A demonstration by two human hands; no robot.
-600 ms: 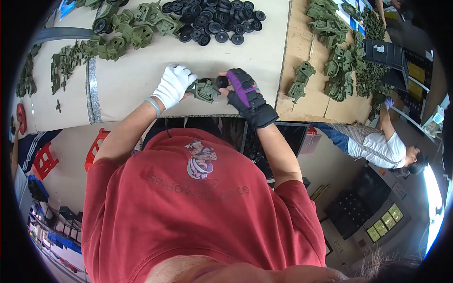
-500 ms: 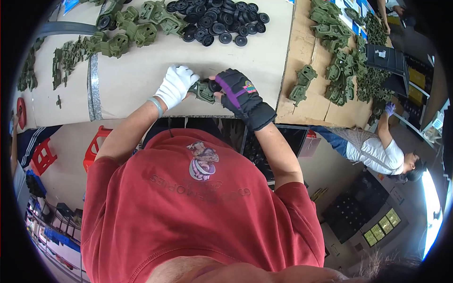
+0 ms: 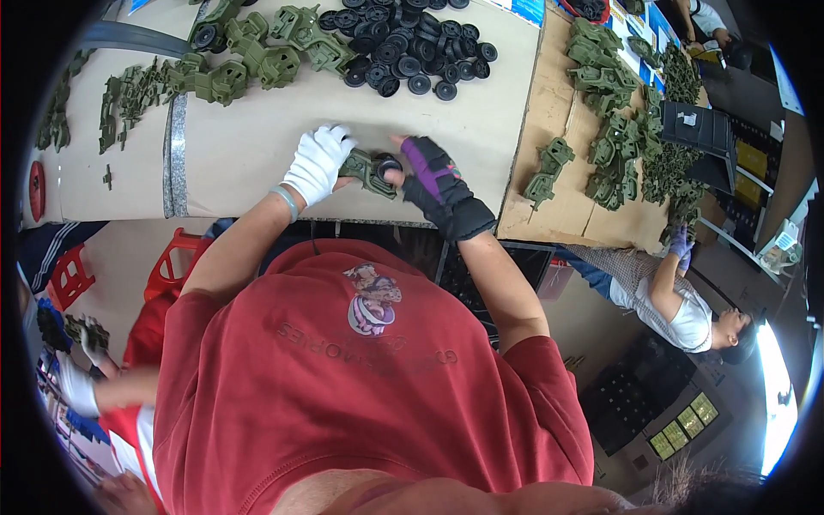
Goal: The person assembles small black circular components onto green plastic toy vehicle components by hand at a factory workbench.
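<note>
My left hand, in a white glove, is closed round one end of a green plastic toy vehicle body, just above the table's near edge. A black wheel sits at the body's right end; whether it is fixed there I cannot tell. My right hand wears a black and purple fingerless glove. Its thumb touches the wheel's lower edge while the index finger is stretched out above, apart from it. The remaining fingers are partly hidden and slightly blurred.
A heap of black wheels lies at the table's far side, with green vehicle bodies to its left. More green parts cover cardboard on the right. One co-worker is at the right; another's gloved hand shows at lower left.
My right index finger has lifted off the wheel, while the thumb stays by it. The black wheel shows more fully. A co-worker's arms have come into view at lower left.
</note>
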